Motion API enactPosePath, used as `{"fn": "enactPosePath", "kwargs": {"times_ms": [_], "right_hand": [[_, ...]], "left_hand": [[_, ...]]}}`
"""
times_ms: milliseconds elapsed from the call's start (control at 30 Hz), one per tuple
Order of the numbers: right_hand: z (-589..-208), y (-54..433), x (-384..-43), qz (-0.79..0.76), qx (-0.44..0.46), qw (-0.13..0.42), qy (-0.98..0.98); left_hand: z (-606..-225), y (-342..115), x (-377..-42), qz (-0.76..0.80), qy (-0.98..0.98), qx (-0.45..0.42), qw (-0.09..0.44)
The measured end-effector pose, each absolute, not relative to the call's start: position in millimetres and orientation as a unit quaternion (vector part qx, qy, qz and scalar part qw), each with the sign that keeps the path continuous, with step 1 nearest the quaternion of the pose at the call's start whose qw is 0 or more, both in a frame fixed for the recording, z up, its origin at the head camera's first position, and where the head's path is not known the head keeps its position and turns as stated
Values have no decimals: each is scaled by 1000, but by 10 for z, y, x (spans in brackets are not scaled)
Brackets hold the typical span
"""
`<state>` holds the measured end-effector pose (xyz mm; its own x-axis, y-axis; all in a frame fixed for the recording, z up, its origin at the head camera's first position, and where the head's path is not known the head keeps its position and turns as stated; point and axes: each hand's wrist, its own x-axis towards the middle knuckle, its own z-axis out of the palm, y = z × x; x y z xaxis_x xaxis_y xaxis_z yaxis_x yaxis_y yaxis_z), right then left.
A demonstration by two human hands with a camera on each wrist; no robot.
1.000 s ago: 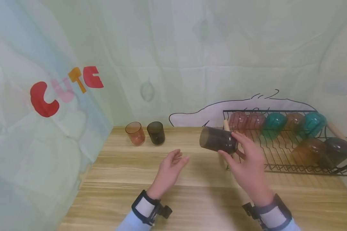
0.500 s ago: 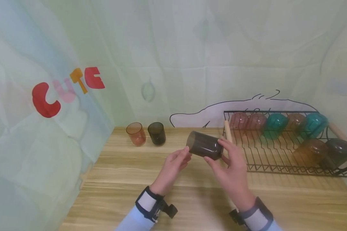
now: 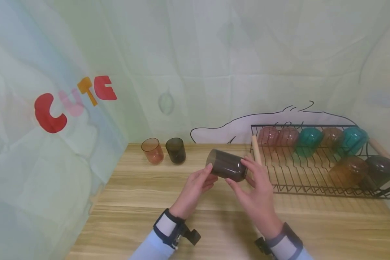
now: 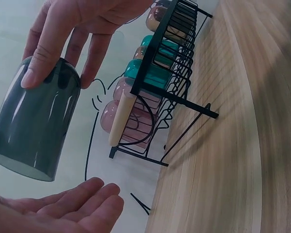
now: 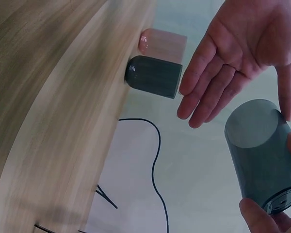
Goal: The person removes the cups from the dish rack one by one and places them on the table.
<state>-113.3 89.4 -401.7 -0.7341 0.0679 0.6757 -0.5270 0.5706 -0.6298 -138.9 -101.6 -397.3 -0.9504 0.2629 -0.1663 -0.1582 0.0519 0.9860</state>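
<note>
A dark grey tinted drinking glass is held tilted above the table, its mouth toward the left. My right hand grips it near the base, thumb on one side and fingers on the other, as the left wrist view also shows. At the mouth end is my left hand, its thumb touching the rim. In the right wrist view the left hand's fingers extend straight, apart from the glass wall. An orange-pink glass and another dark grey glass stand upright at the table's back left.
On the right, a black wire rack with wooden handles bears several upside-down glasses: pink, teal, amber and dark grey. A fabric backdrop hangs behind the wooden table.
My right hand has brought the dark grey glass leftward, away from the rack's edge. My left hand has moved slightly right, and its thumb now meets the rim.
</note>
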Motion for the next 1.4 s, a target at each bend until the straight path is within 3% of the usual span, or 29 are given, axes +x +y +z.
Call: {"fn": "enactPosePath", "kwargs": {"times_ms": [767,1167,1400], "right_hand": [[-4143,882,-1134,444,164,319,-821],[-4135,906,-1140,433,178,323,-822],[-4114,929,-1141,415,170,293,-844]], "left_hand": [[-3960,-1014,-1391,703,689,35,171],[-3914,-1016,-1413,707,688,20,161],[-3880,-1038,-1418,725,674,27,137]]}}
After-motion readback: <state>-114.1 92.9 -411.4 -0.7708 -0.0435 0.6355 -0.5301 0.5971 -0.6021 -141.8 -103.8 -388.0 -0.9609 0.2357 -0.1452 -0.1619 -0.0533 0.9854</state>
